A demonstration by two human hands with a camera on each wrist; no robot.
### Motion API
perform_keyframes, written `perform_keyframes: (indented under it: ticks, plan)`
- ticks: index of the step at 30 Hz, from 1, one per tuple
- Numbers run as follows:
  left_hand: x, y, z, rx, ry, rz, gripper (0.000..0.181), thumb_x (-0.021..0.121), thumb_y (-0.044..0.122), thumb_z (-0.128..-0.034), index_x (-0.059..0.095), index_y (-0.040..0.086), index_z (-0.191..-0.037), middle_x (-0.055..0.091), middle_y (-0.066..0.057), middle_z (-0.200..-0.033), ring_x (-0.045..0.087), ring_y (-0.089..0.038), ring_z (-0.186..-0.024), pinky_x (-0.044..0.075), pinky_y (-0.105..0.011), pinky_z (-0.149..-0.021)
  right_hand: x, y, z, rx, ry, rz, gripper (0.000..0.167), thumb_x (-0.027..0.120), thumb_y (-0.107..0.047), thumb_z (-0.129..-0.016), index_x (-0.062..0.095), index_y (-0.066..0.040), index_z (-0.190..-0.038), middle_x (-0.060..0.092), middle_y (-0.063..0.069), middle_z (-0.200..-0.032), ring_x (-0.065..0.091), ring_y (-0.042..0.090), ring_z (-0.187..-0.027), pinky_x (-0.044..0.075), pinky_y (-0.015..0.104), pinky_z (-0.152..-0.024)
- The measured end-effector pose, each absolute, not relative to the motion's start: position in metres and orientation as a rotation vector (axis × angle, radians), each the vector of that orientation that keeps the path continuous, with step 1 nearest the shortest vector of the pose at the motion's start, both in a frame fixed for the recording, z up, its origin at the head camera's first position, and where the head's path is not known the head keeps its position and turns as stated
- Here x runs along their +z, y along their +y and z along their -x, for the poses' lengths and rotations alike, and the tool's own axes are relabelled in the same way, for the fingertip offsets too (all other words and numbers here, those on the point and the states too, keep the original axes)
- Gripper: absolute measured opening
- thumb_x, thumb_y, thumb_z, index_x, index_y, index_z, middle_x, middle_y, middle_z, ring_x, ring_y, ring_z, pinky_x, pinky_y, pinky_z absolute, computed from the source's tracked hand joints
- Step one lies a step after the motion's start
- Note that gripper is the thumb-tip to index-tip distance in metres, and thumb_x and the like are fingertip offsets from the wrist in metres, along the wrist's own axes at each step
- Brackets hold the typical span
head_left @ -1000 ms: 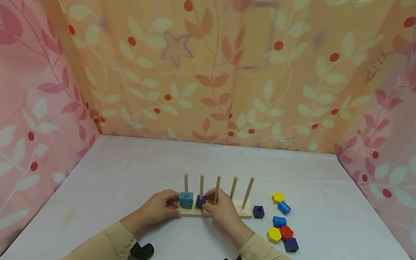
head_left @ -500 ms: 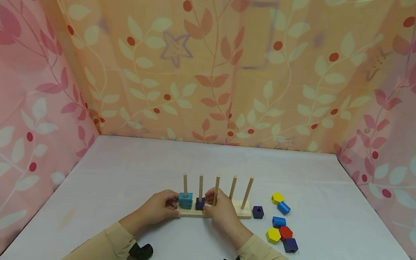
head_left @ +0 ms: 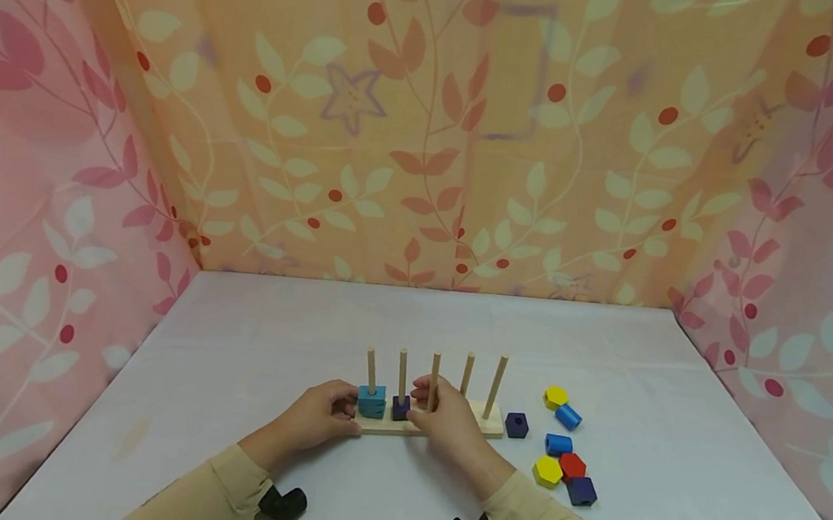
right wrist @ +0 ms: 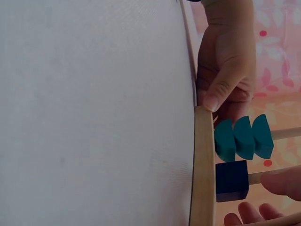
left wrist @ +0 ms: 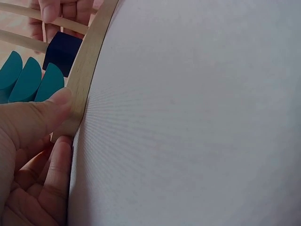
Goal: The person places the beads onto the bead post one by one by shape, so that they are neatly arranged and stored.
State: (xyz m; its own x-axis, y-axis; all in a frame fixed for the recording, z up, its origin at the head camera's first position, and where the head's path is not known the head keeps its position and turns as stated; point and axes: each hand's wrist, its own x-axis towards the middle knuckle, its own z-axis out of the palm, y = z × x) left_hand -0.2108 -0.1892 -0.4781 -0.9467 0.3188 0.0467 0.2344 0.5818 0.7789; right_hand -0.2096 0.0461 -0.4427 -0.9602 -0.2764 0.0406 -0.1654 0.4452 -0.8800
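A wooden peg board with a row of upright pegs stands on the white table. My left hand grips its left end, the thumb against the base edge. Stacked teal half-round pieces sit on the leftmost peg, beside that hand. Low on the second peg rests a dark purple square block. My right hand is around that block and the middle peg, its fingers and thumb spread apart. In the right wrist view, the right thumb lies by the second peg above the block.
A loose purple block lies just right of the board. Further right are yellow hexagons, blue cylinders, a red hexagon and another purple block. Patterned cloth walls the table's back and sides.
The right hand's fingers have eased slightly away from the purple block on the second peg, and its wrist has shifted a little right. The left hand and the board look almost unmoved.
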Motion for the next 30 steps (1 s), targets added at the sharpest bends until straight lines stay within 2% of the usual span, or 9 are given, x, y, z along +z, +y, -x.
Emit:
perform_keyframes:
  ticks: [8,13,23,30]
  plan:
    - [-0.479,-0.189,0.211,1.323,2.689,-0.474,0.043,0.079,0.018,-0.0699,0.06,0.008,-0.107,0.054,0.001,-0.087,0.052,-0.014,-0.083,0.045,-0.021,-0.071,-0.431,0.059,0.201,-1.57,2.561,0.437,0.047,0.067,-0.008,-0.081,0.05,-0.002,-0.125,0.059,0.014,-0.117,0.054,0.033,-0.11,0.042,0.045,-0.092]
    - [-0.48,-0.19,0.212,1.327,2.687,-0.47,0.043,0.079,0.019,-0.0698,0.06,0.008,-0.106,0.054,0.001,-0.086,0.052,-0.014,-0.083,0.045,-0.021,-0.071,-0.424,0.07,0.2,-1.632,2.479,0.464,0.049,0.065,-0.006,-0.083,0.048,-0.002,-0.129,0.055,0.017,-0.123,0.052,0.031,-0.114,0.041,0.041,-0.093]
    - [-0.482,-0.19,0.212,1.295,2.712,-0.486,0.043,0.079,0.021,-0.0708,0.06,0.009,-0.108,0.054,0.003,-0.087,0.053,-0.011,-0.083,0.045,-0.022,-0.071,-0.406,0.096,0.194,-1.655,2.436,0.439,0.041,0.065,-0.011,-0.085,0.055,-0.007,-0.125,0.059,0.012,-0.119,0.057,0.031,-0.108,0.048,0.033,-0.084]
    - [-0.481,-0.19,0.212,1.288,2.709,-0.476,0.043,0.079,0.021,-0.0706,0.06,0.011,-0.108,0.054,0.004,-0.087,0.052,-0.011,-0.083,0.045,-0.022,-0.071,-0.395,0.128,0.196,-1.669,2.376,0.565,0.034,0.065,-0.011,-0.085,0.058,0.0,-0.117,0.06,0.016,-0.114,0.058,0.032,-0.104,0.049,0.027,-0.081]
